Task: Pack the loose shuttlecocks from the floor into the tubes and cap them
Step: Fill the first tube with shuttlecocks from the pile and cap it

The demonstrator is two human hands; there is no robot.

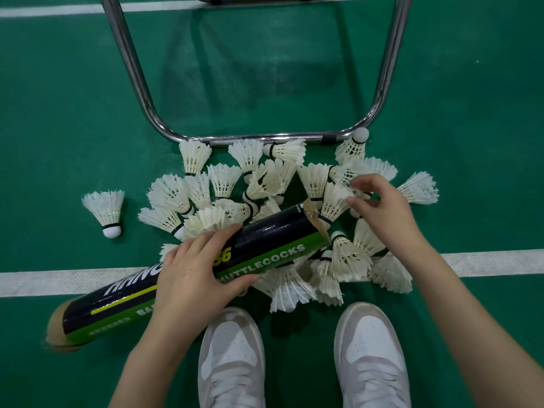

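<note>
On the green floor (73, 113), one black-and-green tube (273, 237) with a torn open end is gripped by the left hand (194, 269). Roughly thirty white feathered shuttlecocks (223, 179) are heaped; one (335, 201) is pinched by the right hand (379, 210).

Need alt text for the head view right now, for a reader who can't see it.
A person's left hand grips a black-and-green shuttlecock tube angled over a pile of white shuttlecocks on a green court floor, while the right hand reaches into the pile. A chrome chair frame stands behind; white shoes show below.

Green court floor (59, 113) all around, one white line (485, 262) crossing near, another (44, 10) far. Chrome chair frame (265, 139) stands ahead, gleaming under soft overhead light.
</note>
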